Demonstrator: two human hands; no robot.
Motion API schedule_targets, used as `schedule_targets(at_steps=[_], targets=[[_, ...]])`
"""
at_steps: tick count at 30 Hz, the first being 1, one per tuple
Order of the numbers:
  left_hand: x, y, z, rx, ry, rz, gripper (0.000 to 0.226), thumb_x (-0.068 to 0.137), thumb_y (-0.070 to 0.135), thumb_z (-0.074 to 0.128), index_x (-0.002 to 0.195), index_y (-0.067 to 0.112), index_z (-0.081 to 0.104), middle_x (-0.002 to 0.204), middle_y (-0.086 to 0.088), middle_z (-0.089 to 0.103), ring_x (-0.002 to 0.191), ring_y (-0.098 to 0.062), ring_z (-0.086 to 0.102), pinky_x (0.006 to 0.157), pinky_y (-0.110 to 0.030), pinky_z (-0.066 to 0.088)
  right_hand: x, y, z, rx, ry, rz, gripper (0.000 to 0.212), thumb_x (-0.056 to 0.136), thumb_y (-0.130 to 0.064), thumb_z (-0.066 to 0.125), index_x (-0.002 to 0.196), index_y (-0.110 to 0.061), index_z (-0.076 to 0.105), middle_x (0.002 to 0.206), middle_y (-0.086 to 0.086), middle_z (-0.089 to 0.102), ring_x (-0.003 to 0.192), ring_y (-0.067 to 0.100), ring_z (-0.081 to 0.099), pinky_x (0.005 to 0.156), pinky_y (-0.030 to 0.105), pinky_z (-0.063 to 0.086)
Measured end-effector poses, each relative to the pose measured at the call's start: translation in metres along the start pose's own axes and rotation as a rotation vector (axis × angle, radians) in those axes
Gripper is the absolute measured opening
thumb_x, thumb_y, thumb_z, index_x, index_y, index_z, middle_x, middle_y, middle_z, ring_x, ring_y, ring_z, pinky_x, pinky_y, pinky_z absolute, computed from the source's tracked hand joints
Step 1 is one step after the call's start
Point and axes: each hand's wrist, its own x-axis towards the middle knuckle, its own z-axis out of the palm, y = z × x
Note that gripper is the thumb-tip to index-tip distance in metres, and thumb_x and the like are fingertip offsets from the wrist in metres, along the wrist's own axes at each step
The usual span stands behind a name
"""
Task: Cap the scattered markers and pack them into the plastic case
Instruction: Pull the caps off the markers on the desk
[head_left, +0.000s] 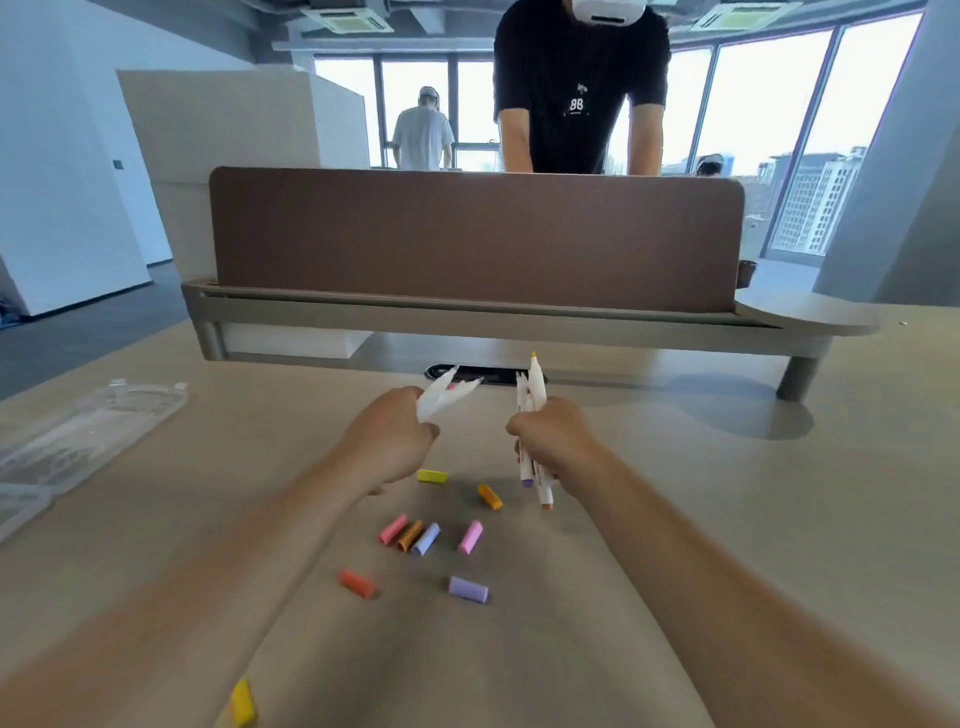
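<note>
- Near yellow cap (243, 702) lies on the tabletop (779, 519) at 6 o'clock, beside the left forearm.
- Red cap (357, 583) and purple cap (468, 589) lie apart between the forearms.
- Beyond them are four caps (426, 538): pink, orange and lilac touching in a row, and another pink one just at their 3 o'clock.
- Orange cap (490, 496) and far yellow cap (432, 476) lie just below the hands.
- Left hand (387, 441): fingers clenched round two white markers (444, 397), which fan out towards 1 o'clock.
- Right hand (558, 441): fingers clenched round a marker bundle (532, 400) held upright, a yellow tip at 12 o'clock, purple and orange ends sticking out below the fist.
- Clear case (88, 436) lies on the tabletop at 9 o'clock of the hands, well apart from them.
- Brown divider (478, 239) stands across the far edge at 12 o'clock; a person in a black shirt (576, 88) stands behind it.
</note>
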Motion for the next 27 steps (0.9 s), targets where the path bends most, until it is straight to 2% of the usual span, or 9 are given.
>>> schedule_targets(at_steps=[3, 5, 10, 13, 17, 19, 22, 24, 27], targets=[[-0.023, 0.048, 0.011, -0.234, -0.117, -0.063, 0.018, 0.087, 0.011, 0.052, 0.105, 0.015, 0.051, 0.086, -0.016, 0.067, 0.066, -0.027, 0.065, 0.051, -0.027, 0.042, -0.021, 0.006, -0.031, 0.122, -0.048, 0.064, 0.005, 0.088, 0.001, 0.054, 0.09, -0.002, 0.05, 0.079, 0.015, 0.059, 0.058, 0.028, 0.065, 0.062, 0.04, 0.053], [-0.038, 0.079, 0.025, -0.344, -0.204, -0.106, 0.019, 0.085, 0.009, 0.052, 0.101, 0.018, 0.049, 0.078, -0.015, 0.067, 0.057, -0.024, 0.064, 0.055, -0.031, 0.048, -0.033, 0.015, -0.056, 0.113, -0.049, 0.084, 0.009, 0.087, 0.005, 0.055, 0.09, -0.001, 0.049, 0.076, 0.017, 0.061, 0.055, 0.025, 0.066, 0.061, 0.04, 0.055], [-0.06, 0.145, 0.084, -0.492, -0.411, -0.131, 0.038, 0.082, -0.002, 0.052, 0.115, 0.016, 0.049, 0.092, -0.022, 0.063, 0.063, -0.031, 0.063, 0.073, -0.053, 0.058, -0.058, 0.047, -0.128, 0.154, 0.016, 0.172, 0.01, 0.088, -0.002, 0.062, 0.095, 0.0, 0.056, 0.064, 0.011, 0.056, 0.046, 0.019, 0.053, 0.047, 0.025, 0.047], [-0.066, 0.174, 0.127, -0.516, -0.484, -0.195, 0.035, 0.085, -0.004, 0.049, 0.119, 0.002, 0.05, 0.081, -0.022, 0.057, 0.056, -0.028, 0.057, 0.066, -0.046, 0.056, -0.067, 0.07, -0.163, 0.159, 0.051, 0.247, 0.009, 0.091, -0.007, 0.06, 0.096, 0.0, 0.056, 0.064, 0.011, 0.053, 0.046, 0.018, 0.051, 0.047, 0.024, 0.045], [-0.073, 0.212, 0.171, -0.434, -0.515, -0.235, 0.025, 0.088, 0.0, 0.047, 0.113, -0.006, 0.051, 0.067, -0.024, 0.057, 0.056, -0.032, 0.059, 0.063, -0.043, 0.051, -0.066, 0.1, -0.197, 0.116, 0.101, 0.312, 0.011, 0.09, -0.012, 0.062, 0.095, -0.004, 0.055, 0.064, 0.012, 0.054, 0.047, 0.021, 0.053, 0.052, 0.029, 0.048], [-0.074, 0.229, 0.18, -0.339, -0.504, -0.209, 0.019, 0.09, 0.005, 0.049, 0.104, -0.005, 0.058, 0.072, -0.024, 0.062, 0.059, -0.035, 0.061, 0.062, -0.045, 0.053, -0.067, 0.108, -0.207, 0.042, 0.115, 0.323, 0.013, 0.089, -0.016, 0.064, 0.091, -0.008, 0.053, 0.07, 0.013, 0.057, 0.059, 0.026, 0.059, 0.054, 0.034, 0.05], [-0.074, 0.25, 0.185, -0.134, -0.527, -0.115, 0.018, 0.094, 0.01, 0.049, 0.083, 0.002, 0.061, 0.061, -0.014, 0.061, 0.05, -0.027, 0.058, 0.048, -0.03, 0.047, -0.068, 0.113, -0.218, -0.06, 0.146, 0.317, 0.014, 0.088, -0.016, 0.061, 0.086, -0.01, 0.049, 0.085, 0.017, 0.056, 0.079, 0.035, 0.061, 0.046, 0.034, 0.05], [-0.072, 0.26, 0.188, -0.034, -0.554, -0.057, 0.022, 0.096, 0.013, 0.049, 0.079, 0.005, 0.062, 0.056, -0.007, 0.06, 0.047, -0.023, 0.056, 0.043, -0.024, 0.044, -0.069, 0.115, -0.222, -0.089, 0.143, 0.309, 0.013, 0.089, -0.01, 0.057, 0.08, -0.008, 0.048, 0.084, 0.018, 0.056, 0.074, 0.033, 0.058, 0.042, 0.032, 0.045], [-0.071, 0.27, 0.194, 0.122, -0.706, -0.064, 0.036, 0.102, 0.018, 0.042, 0.075, 0.005, 0.061, 0.041, -0.003, 0.058, 0.043, -0.019, 0.056, 0.04, -0.022, 0.04, -0.071, 0.118, -0.226, -0.116, 0.126, 0.271, 0.022, 0.091, -0.007, 0.055, 0.071, -0.01, 0.046, 0.071, 0.012, 0.051, 0.06, 0.024, 0.051, 0.051, 0.031, 0.043]])
